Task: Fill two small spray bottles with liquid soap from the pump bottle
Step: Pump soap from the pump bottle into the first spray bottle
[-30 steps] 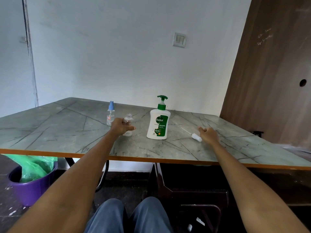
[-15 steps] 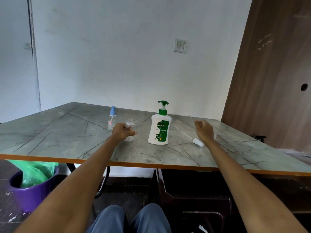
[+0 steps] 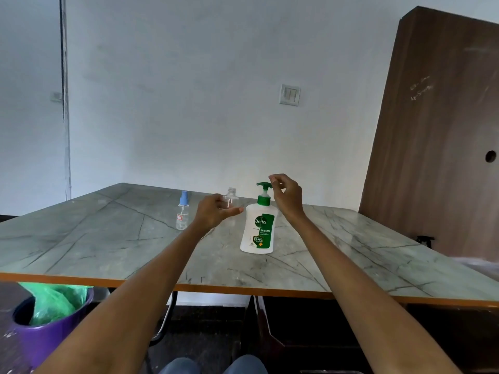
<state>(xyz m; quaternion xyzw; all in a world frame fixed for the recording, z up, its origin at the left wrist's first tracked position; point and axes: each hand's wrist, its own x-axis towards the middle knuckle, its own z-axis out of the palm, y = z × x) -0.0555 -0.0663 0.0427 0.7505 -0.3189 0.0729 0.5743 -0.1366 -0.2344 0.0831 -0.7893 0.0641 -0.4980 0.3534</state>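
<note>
With the left hand (image 3: 216, 215) gripping the uncapped spray bottle (image 3: 231, 198), the right hand (image 3: 286, 197), fingers loosely curled and empty, nears the pump bottle (image 3: 258, 230), whose spout must next meet the bottle's mouth.

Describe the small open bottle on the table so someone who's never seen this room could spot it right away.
On the grey marble-look table, find the white pump bottle with the green pump. Just left of it, the left hand holds a small clear bottle. Its neck is bare, with no cap, unlike the blue-capped spray bottle farther left.
</note>
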